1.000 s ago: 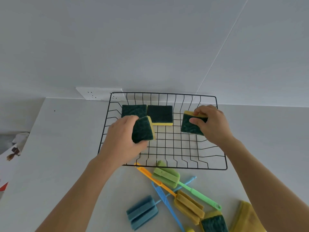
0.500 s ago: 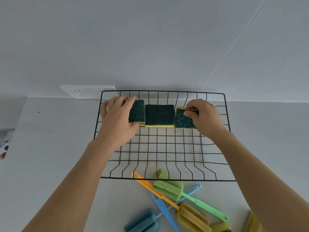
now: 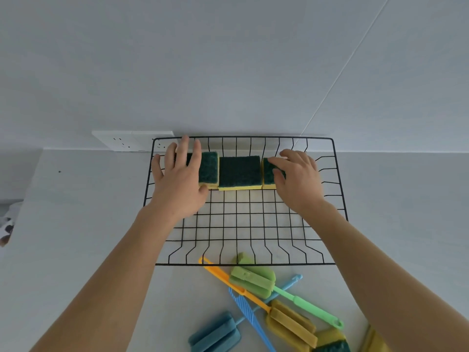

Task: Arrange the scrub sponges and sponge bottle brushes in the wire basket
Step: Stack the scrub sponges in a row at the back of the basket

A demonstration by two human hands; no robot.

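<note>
Pressing flat with open fingers, my left hand (image 3: 179, 179) rests on the left sponge (image 3: 208, 168) at the far side of the basket (image 3: 338, 199), gripping nothing. My right hand (image 3: 295, 180) lies loosely on the right sponge (image 3: 268, 171), fingers spread; the middle sponge (image 3: 239, 171) sits between them, touching both. Nearer me than the basket lie the brushes: green (image 3: 253, 278), orange (image 3: 291, 321), blue (image 3: 215, 336). They look light and squashy, so I'd lift them by their stiff handles.
</note>
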